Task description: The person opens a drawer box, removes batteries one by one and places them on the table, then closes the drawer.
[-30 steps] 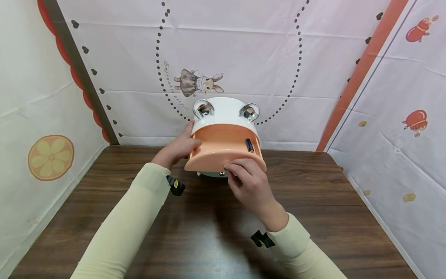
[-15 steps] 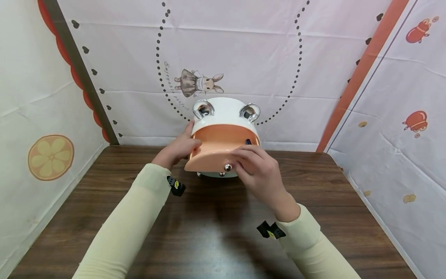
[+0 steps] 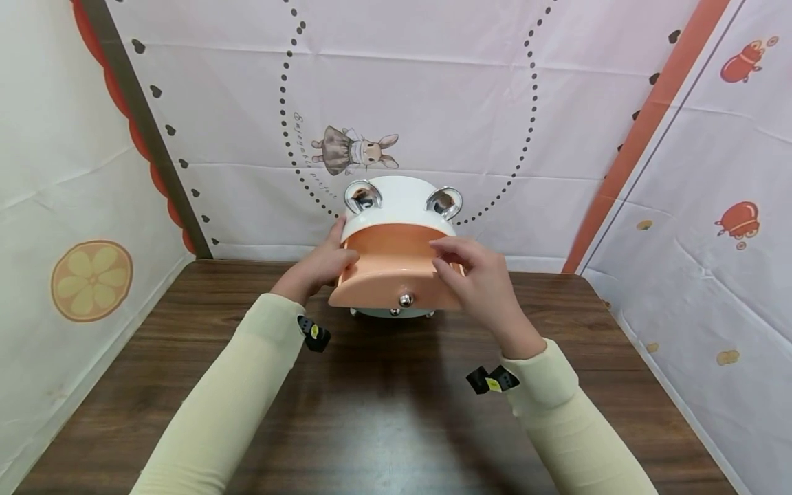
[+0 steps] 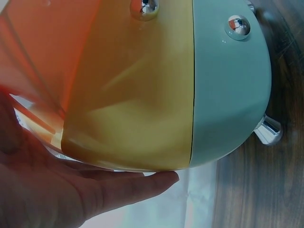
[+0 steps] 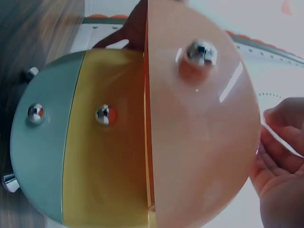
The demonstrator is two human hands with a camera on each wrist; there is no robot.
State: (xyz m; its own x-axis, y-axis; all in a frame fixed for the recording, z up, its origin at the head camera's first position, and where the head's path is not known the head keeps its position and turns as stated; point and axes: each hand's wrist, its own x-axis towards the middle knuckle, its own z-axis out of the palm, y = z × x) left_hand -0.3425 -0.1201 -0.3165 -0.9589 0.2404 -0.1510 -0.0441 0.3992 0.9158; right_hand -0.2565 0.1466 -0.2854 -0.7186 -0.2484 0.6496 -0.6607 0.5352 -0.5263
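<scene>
A small chest of drawers in white, peach, yellow and green stands at the table's back, its round chrome ears on top. Its peach top drawer is pulled out, with a chrome knob on the front. My left hand rests against the chest's left side; the left wrist view shows straight fingers along it. Over the top drawer's right end is my right hand, thumb and forefinger apart. The drawer's right end is hidden behind that hand. No held thing shows.
The yellow middle drawer and green bottom drawer are closed. A dark wooden table lies in front. Printed white cloth hangs behind and at both sides, close to the chest.
My right hand has left the knob and moved up and right, over the drawer's right end. The dark blue battery seen there earlier is now hidden. The left hand stays put.
</scene>
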